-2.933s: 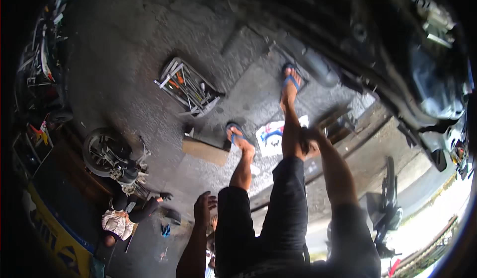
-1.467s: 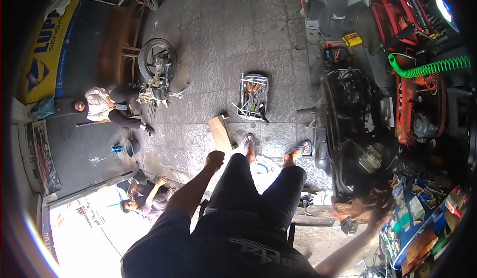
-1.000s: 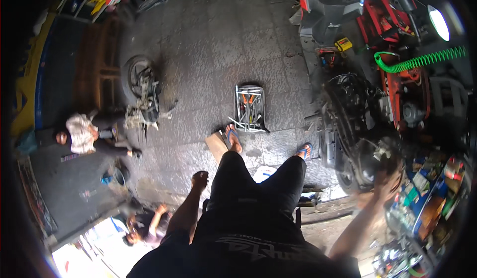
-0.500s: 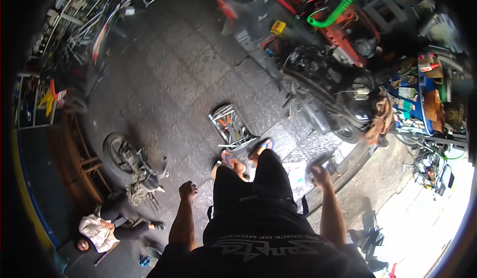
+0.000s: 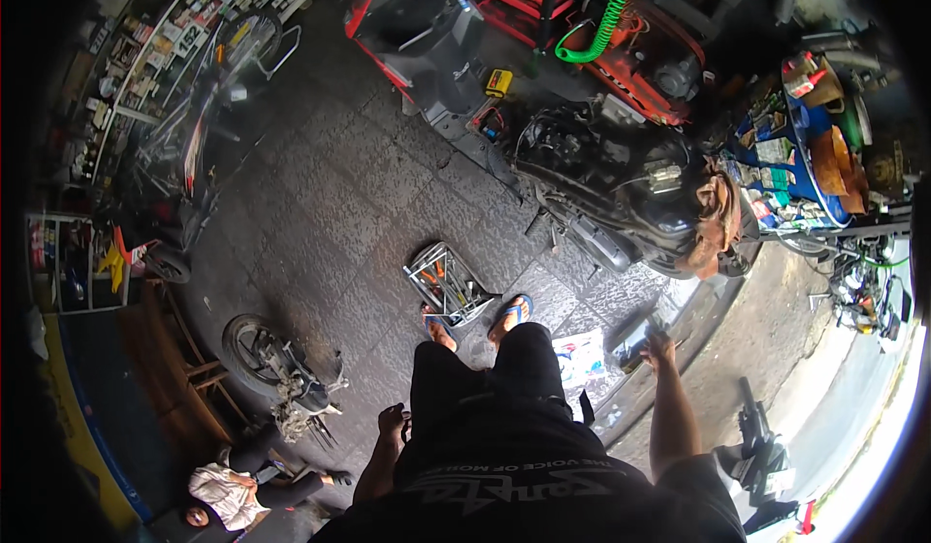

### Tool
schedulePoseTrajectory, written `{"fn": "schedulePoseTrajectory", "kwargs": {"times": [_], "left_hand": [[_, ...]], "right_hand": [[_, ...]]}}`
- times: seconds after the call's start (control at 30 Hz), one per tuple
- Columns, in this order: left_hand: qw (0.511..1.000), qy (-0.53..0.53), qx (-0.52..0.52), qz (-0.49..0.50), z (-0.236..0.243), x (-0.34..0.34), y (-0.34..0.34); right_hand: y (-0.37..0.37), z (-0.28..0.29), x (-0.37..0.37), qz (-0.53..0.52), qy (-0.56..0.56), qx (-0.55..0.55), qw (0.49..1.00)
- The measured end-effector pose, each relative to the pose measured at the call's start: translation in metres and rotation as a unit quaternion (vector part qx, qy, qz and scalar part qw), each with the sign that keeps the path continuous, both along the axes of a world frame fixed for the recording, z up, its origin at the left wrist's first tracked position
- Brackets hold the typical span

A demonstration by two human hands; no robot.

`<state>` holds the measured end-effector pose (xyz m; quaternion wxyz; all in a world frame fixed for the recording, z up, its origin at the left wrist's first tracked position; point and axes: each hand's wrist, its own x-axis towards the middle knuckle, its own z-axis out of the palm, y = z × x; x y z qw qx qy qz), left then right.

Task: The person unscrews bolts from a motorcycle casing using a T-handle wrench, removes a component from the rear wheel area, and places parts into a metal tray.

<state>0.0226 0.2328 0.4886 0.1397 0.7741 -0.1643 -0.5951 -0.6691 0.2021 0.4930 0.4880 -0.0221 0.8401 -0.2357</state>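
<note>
My left hand (image 5: 394,425) hangs low beside my left thigh with its fingers curled; a small dark bit shows at its edge, too unclear to name. My right hand (image 5: 659,349) is held out to the right, fingers bent around a dark, blurred thing I cannot make out. Between and ahead of my sandalled feet (image 5: 511,318) lies a metal tray (image 5: 482,307) of hand tools, some with orange handles. Neither hand touches it.
A partly stripped motorcycle (image 5: 582,228) with a brown cloth (image 5: 713,223) stands ahead right, near a red machine (image 5: 635,82) with a green coiled hose (image 5: 613,19). A wheel assembly (image 5: 254,349) lies left, near a seated person (image 5: 228,495). A printed sheet (image 5: 580,357) lies by my right foot.
My view has shifted, and the tray sits lower in it. My left hand has dropped back closer to my body. My right hand has swung farther out to the right.
</note>
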Motion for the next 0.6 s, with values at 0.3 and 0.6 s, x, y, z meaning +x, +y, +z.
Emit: {"fn": "schedulePoseTrajectory", "kwargs": {"times": [0.3,0.6], "left_hand": [[0.994,0.065,0.049,0.068,-0.01,0.003,-0.093],[0.986,0.118,0.038,0.113,-0.025,-0.038,-0.111]], "right_hand": [[0.041,0.003,0.087,-0.085,-0.138,-0.036,0.986],[0.045,0.0,0.072,-0.075,-0.112,-0.035,0.99]]}}
